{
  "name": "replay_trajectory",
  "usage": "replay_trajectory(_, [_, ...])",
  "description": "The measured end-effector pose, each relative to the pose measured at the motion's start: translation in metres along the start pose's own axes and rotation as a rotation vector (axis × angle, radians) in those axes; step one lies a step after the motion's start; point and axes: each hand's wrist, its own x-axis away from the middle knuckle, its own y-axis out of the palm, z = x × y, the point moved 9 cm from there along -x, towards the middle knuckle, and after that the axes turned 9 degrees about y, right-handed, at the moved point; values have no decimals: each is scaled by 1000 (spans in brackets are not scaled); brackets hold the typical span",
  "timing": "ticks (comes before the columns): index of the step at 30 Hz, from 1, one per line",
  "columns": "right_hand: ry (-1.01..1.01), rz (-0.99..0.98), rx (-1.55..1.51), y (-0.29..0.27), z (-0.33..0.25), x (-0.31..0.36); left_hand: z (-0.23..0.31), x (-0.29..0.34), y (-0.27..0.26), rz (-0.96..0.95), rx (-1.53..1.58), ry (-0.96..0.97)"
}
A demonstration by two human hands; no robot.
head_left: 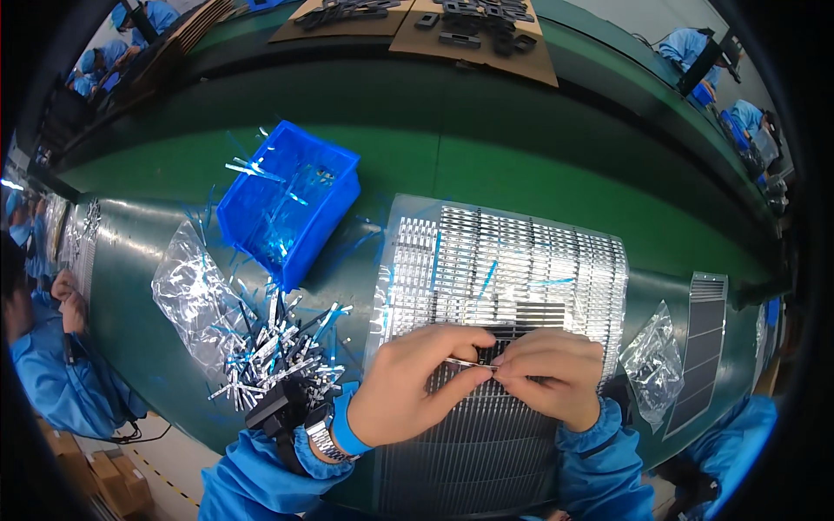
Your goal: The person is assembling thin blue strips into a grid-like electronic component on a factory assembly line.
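A thin silvery strip (465, 362) is pinched between the fingertips of my left hand (408, 382) and my right hand (556, 373). Both hands are closed and meet over a large sheet (539, 252) covered with rows of small shiny strips. The sheet's near part (469, 460) looks dark grey. Thin blue film slivers (488, 280) lie on its shiny part. Left of my left wrist, a loose heap of silvery strips (278, 360) rests on the green table. My fingers hide part of the held strip.
Behind the heap stands a blue bin (343, 204) with film scraps inside. Clear plastic bags lie left (195, 291) and right (656, 365). A narrower dark sheet (698, 365) is farther right. Dark parts sit on cardboard (547, 56) at the back. A co-worker (65, 365) works at left.
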Motion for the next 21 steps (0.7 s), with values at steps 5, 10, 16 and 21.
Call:
replay_trajectory(5, [-88,6,56,0,-7,2,2,-2,4,-98,13,31])
replay_trajectory(10, [128,90,-5,-5,9,2,-4,1,4,-97,28,-71])
replay_trajectory(16, [101,-10,49,1,5,0,-4,3,5,-44,68,-22])
replay_trajectory(21, [99,-32,40,3,6,-1,-3,0,5,-86,37,-23])
